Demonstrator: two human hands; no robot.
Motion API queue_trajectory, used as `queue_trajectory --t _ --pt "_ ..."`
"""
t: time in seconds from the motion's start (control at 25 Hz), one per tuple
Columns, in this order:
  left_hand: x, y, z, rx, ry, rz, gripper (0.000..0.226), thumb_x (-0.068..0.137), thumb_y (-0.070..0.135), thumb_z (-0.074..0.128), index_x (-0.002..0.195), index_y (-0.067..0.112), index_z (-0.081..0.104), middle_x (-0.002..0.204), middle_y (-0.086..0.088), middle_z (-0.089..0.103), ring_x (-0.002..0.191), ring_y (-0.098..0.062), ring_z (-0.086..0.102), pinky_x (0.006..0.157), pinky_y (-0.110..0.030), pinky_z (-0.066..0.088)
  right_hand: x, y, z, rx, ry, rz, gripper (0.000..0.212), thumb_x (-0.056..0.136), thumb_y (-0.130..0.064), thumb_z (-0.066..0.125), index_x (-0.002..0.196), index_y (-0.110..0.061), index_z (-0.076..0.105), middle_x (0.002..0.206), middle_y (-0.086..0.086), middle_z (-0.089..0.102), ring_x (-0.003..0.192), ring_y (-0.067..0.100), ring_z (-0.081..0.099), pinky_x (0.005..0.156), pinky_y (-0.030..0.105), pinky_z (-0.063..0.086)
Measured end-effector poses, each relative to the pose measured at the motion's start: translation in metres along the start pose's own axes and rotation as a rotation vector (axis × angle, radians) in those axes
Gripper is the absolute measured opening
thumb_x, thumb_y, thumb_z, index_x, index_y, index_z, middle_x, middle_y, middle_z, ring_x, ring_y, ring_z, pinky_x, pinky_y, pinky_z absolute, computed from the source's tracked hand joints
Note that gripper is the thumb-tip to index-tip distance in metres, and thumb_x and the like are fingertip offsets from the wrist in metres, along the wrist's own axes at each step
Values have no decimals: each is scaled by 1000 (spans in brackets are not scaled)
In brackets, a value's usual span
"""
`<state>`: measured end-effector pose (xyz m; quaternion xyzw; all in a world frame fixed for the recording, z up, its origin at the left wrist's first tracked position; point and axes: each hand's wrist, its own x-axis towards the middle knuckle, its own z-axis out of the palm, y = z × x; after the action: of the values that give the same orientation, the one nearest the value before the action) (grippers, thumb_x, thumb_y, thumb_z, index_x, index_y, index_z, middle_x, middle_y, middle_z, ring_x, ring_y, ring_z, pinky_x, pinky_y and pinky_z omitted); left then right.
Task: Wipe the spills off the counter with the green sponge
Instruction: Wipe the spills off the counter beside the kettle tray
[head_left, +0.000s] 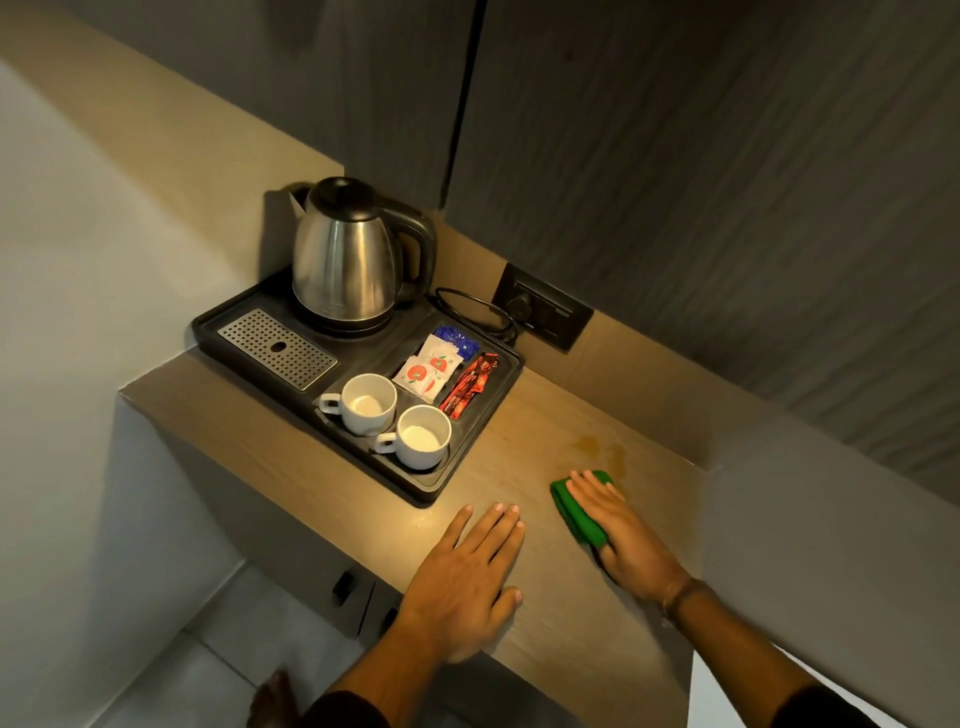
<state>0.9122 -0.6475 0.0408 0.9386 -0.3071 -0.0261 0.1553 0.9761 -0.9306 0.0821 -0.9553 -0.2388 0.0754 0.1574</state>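
Right hand (621, 532): flat, fingers straight, pressing green cloth (574, 512) onto desk (519, 431).
Left hand (467, 566): flat on desk, empty, 9 o'clock of cloth.
Stain (597, 447): 12 o'clock, just beside cloth.
Risk: wide stroke toward 10 o'clock may knock tray (436, 493); smearing likely.

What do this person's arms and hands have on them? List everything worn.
No gloves on the left hand or the right hand, and no rings show. A thin wristband circles the right wrist. A dark left sleeve and a dark right sleeve show at the picture's bottom edge; the forearms are uncovered.
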Motion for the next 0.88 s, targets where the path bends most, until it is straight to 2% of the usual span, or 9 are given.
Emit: queue_trajectory --t 0.08,0.16,0.32,0.4,0.52,0.6,0.76,0.84,0.88 --pt "0 0 -2 7 -14 3 73 107 58 21 165 16 3 176 -5 0 158 -20 -12 128 -54 2 35 -5 -10 4 73 126 94 73 22 51 157 -12 25 166 4 14 156 26 10 128 46 4" --pt "0 0 -2 8 -18 -2 73 107 58 21 165 16 3 175 -6 0 159 -20 -11 128 -55 3 66 -31 -11 53 64 200 93 74 20 50 157 -11 24 166 6 14 156 26 9 128 43 2" --pt "-1 -1 -1 6 -1 0 74 107 57 24 165 16 6 175 -6 3 159 -21 -8 128 -55 5 -5 -29 22 10 -1 -7 97 82 13 52 160 -31 14 170 -6 10 156 11 2 127 34 -5" --pt "-1 -1 1 4 2 0 73 107 57 25 165 15 6 176 -6 4 159 -21 -8 128 -55 7 -56 -2 17 18 40 14 98 83 14 55 159 -32 14 170 -8 11 156 13 5 128 38 -1" --pt "-2 -2 2 15 4 7 73 108 57 25 165 15 6 175 -7 4 159 -22 -7 128 -55 7 -33 22 -12 83 169 296 90 77 24 54 156 -10 27 166 9 19 155 32 14 127 51 8" --pt "-1 -4 3 20 9 11 73 108 57 24 165 15 7 175 -7 4 159 -22 -6 129 -55 7 -7 1 -17 137 185 443 86 76 25 52 154 -4 30 165 15 22 155 34 15 127 49 9" --pt "-2 -5 8 6 33 9 72 108 57 25 165 15 10 175 -7 9 159 -23 -2 128 -56 11 -58 2 3 46 56 184 94 74 23 52 157 -13 25 167 7 20 157 21 9 128 43 4" --pt "-1 -5 10 -1 37 4 73 108 58 25 165 15 10 175 -7 9 159 -23 -1 128 -56 10 -67 24 -13 58 101 208 88 78 25 51 156 -11 29 166 9 22 156 25 13 128 47 8" --pt "0 -5 10 1 31 7 73 108 58 24 165 16 9 175 -6 7 159 -23 -3 128 -56 8 -53 29 -24 77 147 304 84 80 25 50 155 -8 30 165 11 24 155 29 15 128 49 10"
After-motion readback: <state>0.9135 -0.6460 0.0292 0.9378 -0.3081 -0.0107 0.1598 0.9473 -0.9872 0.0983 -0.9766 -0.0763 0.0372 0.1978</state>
